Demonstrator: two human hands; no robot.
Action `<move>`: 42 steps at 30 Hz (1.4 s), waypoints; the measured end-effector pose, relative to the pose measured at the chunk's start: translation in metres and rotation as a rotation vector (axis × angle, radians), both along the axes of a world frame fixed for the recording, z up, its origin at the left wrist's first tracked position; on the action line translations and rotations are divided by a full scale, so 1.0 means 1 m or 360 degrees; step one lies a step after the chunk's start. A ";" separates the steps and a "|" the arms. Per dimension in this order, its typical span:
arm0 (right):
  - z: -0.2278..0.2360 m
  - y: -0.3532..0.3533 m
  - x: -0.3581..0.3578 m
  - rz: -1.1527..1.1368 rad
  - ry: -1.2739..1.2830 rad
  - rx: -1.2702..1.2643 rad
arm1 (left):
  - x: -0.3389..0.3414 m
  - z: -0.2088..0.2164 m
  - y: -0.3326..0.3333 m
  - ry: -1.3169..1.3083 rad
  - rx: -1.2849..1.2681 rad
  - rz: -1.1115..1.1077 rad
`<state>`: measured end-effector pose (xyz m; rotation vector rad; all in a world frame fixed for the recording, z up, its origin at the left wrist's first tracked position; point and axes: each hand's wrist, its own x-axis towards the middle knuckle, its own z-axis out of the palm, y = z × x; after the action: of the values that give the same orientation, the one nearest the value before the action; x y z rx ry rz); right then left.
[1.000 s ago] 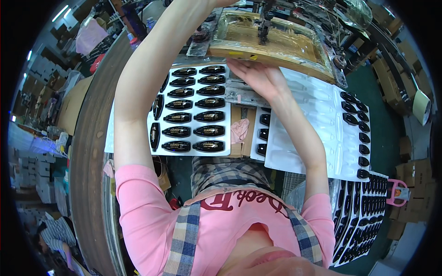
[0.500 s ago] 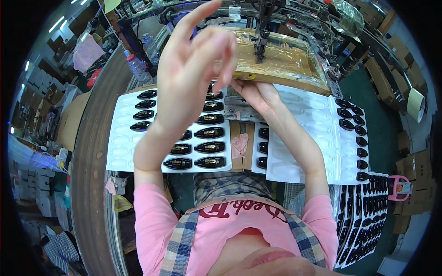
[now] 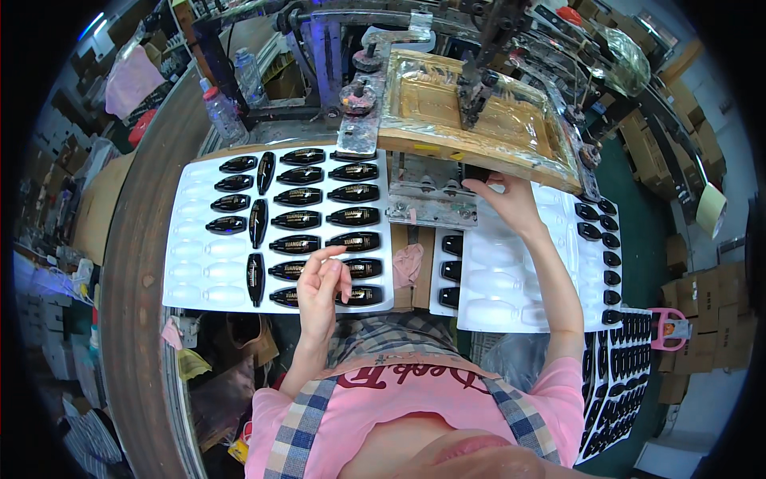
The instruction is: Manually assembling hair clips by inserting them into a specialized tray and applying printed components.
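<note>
Near-left of wooden frame point(image 3: 511, 162): white tray point(image 3: 195, 249), black cases point(image 3: 299, 217) in pockets; left hand point(image 3: 321, 283) over cases, grip loosely part-open. Beneath frame's near edge: right hand point(image 3: 511, 203) beside metal jig point(image 3: 435, 210), cannot tell whether grip closed. Near-right of frame: second tray point(image 3: 511, 279), cases along right side.

2 hands point(image 3: 321, 281) point(image 3: 512, 206), 1 wooden frame point(image 3: 471, 155), 2 bottles point(image 3: 224, 113) point(image 3: 250, 77), 1 pink stool point(image 3: 669, 329). Left tray point(image 3: 203, 270), black pieces point(image 3: 298, 196): 4 leftmost, 3 turned crosswise, 7 in the middle column; the right column is partly covered.
</note>
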<state>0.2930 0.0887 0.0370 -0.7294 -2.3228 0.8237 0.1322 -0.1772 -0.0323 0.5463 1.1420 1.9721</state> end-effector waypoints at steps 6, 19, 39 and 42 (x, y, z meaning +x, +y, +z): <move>-0.005 -0.004 -0.035 0.0213 -0.0288 0.0065 | 0.001 -0.005 0.001 -0.0044 -0.0112 -0.0102; -0.001 -0.011 0.012 0.0042 -0.0095 0.0162 | 0.017 -0.014 0.011 -0.0077 -0.0184 -0.0302; -0.034 0.082 0.212 -0.1504 -0.1371 0.0363 | -0.004 0.003 0.045 0.0675 -0.0340 -0.0208; -0.044 0.093 0.232 -0.1410 -0.1324 0.0387 | -0.041 0.028 0.064 0.1101 -0.0233 0.0204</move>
<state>0.5251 0.1822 -0.0074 -2.0384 -2.2463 -0.2182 0.0914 -0.1129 -0.0046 1.1525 1.7558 1.8249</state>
